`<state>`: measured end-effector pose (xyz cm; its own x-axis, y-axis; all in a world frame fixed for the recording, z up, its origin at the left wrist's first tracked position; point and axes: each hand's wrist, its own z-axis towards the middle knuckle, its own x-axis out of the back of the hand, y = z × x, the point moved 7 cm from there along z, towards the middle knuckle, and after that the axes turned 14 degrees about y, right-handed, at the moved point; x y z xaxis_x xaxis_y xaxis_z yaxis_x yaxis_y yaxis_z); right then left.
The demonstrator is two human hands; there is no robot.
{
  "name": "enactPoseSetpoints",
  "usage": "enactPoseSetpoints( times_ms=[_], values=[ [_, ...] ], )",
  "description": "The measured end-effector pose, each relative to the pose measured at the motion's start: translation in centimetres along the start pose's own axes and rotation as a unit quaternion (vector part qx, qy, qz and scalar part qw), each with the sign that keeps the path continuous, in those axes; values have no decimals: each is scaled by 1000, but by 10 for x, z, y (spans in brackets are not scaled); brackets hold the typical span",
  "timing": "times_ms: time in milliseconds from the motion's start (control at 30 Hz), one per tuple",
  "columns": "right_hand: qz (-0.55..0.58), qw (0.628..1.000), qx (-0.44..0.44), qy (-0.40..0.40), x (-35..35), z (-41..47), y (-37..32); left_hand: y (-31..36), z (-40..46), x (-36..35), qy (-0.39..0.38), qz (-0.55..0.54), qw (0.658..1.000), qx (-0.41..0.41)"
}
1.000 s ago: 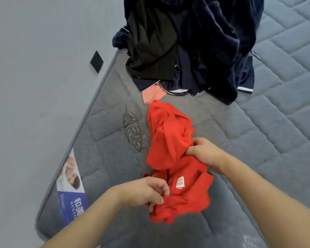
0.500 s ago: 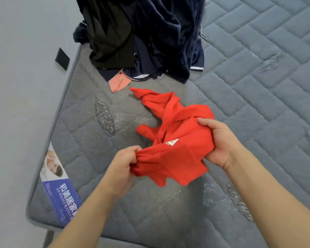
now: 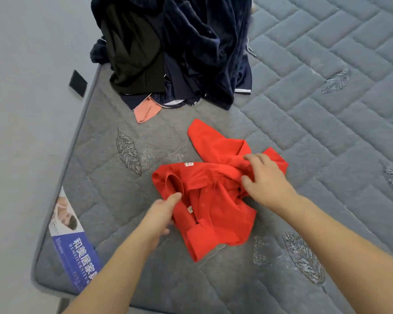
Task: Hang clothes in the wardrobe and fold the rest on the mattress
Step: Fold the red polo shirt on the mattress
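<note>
- A red shirt [image 3: 216,196] lies crumpled on the grey quilted mattress [image 3: 327,123], in the near-left part of it, well short of the mattress edge.
- The cloth is a bright, even red with no pattern; it is bunched and twisted rather than spread flat.
- A buttoned placket with red buttons runs down its middle, and a folded collar edge curls up at the left side.
- A small white label [image 3: 188,164] shows at the upper edge of the bunched part; a second small tag [image 3: 190,209] sits lower, close to the placket.
- One sleeve [image 3: 204,137] lies stretched out flat on the mattress, pointing away toward the clothes pile; a cuffed edge sticks out at the near, lower end.
- The left hand [image 3: 161,214] pinches the collar fold at the shirt's left side, thumb on top and the other fingers tucked beneath the cloth.
- The right hand [image 3: 266,177] grips a ridge of bunched fabric at the shirt's right side, fingers curled over it and thumb pressing from the near side.
- A pile of dark clothes [image 3: 175,48], navy and black, sits at the far-left of the mattress, apart from the shirt.
- A salmon-pink piece [image 3: 145,111] pokes out from under that pile.
- A blue-and-white printed label [image 3: 75,243] with white characters lies on the near-left corner of the mattress.
- A grey floor [image 3: 21,132] runs along the left, with a small black square [image 3: 78,83] on it just beside the mattress edge.
</note>
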<state>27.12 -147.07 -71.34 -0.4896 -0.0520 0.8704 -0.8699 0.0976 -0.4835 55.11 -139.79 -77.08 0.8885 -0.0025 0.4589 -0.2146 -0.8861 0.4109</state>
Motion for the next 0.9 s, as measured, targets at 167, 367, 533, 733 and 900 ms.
enactPoseSetpoints(
  times_ms=[167,367,533,733,900],
  values=[
    [-137,978,119,-107,-46,13,-7,-2,16,-24,89,19,993,-74],
    [-240,896,-43,-371,-67,6,-15,20,37,65,232,-318,915,-90],
    [-103,767,-136,-618,-79,-52,-50,52,45,104,122,-155,954,-227],
    [30,971,-21,-235,-119,39,-101,-44,72,124,91,142,984,-52],
    [-91,967,64,-231,-164,36,-110,-57,82,112,116,195,949,-219]
  ],
)
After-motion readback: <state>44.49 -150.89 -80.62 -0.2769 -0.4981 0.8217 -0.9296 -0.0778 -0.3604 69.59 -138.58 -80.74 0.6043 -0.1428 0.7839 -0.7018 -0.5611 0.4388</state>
